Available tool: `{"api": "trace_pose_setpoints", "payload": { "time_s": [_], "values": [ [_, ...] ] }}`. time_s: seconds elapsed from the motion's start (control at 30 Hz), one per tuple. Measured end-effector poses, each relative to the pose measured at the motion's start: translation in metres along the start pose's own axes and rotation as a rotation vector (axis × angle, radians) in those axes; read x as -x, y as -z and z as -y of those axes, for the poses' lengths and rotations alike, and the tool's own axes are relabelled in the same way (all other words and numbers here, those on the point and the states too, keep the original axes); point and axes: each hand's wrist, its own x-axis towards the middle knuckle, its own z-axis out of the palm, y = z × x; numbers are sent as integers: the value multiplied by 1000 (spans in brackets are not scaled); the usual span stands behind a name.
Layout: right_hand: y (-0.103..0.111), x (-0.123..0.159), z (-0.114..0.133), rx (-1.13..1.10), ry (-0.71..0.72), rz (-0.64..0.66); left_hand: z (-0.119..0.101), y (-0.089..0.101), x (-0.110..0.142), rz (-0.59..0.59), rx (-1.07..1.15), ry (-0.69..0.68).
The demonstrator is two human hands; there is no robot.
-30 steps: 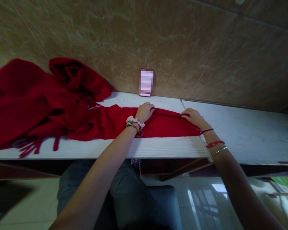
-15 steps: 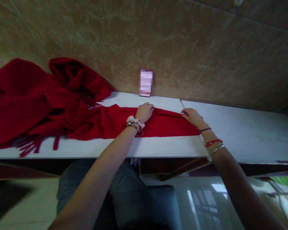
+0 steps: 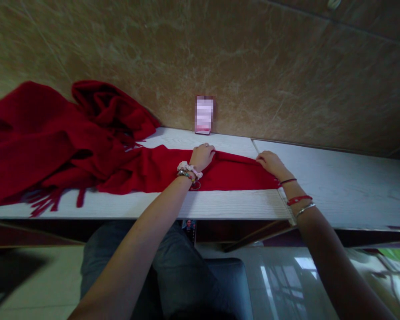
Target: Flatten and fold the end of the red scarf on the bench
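A red fringed scarf (image 3: 240, 175) lies along the white table (image 3: 220, 204), narrow and fairly flat between my hands and heaped in loose folds on the left. My left hand (image 3: 202, 156) rests on its far edge with the fingers curled round the cloth. At the right end, my right hand (image 3: 271, 163) is closed on the same far edge, the fingertips pinching the fabric. Between the two hands that edge is drawn into a slightly raised fold. My fingers partly hide the gripped cloth. Dark red tassels (image 3: 48, 202) hang from the heap near the front edge.
A phone (image 3: 204, 115) with a blurred screen leans against the brown marbled wall (image 3: 286, 66) behind the table. A seam runs across the table by my right hand. Below the front edge are my legs (image 3: 110, 262), a dark stool (image 3: 228, 275) and a shiny tiled floor.
My right hand has closed its fingers on the scarf's far edge and shifted slightly right. My left hand keeps its place on the cloth. The whole view has moved a little.
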Motion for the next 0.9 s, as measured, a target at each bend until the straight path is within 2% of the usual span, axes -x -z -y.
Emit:
{"api": "trace_pose_setpoints", "payload": {
  "time_s": [0.1, 0.33, 0.43, 0.57, 0.67, 0.73, 0.9],
  "values": [
    [2, 3, -5, -22, 55, 23, -1, 1, 1, -25, 2, 2],
    [9, 3, 2, 171, 85, 60, -4, -1, 4, -95, -13, -25],
    [11, 3, 3, 117, 53, -55, -7, 0, 6, -133, -32, -48],
    [14, 5, -1, -91, -61, -316, -11, 2, 7, -186, -50, -36],
    [15, 6, 0, -205, -138, -376, -12, 3, 7, -218, -56, -19],
    [16, 7, 2, -240, -135, -344, -12, 1, 7, -195, -64, -24],
    [19, 10, 1, -274, -102, -322, -10, -2, 3, -35, -56, -16]
  ]
}}
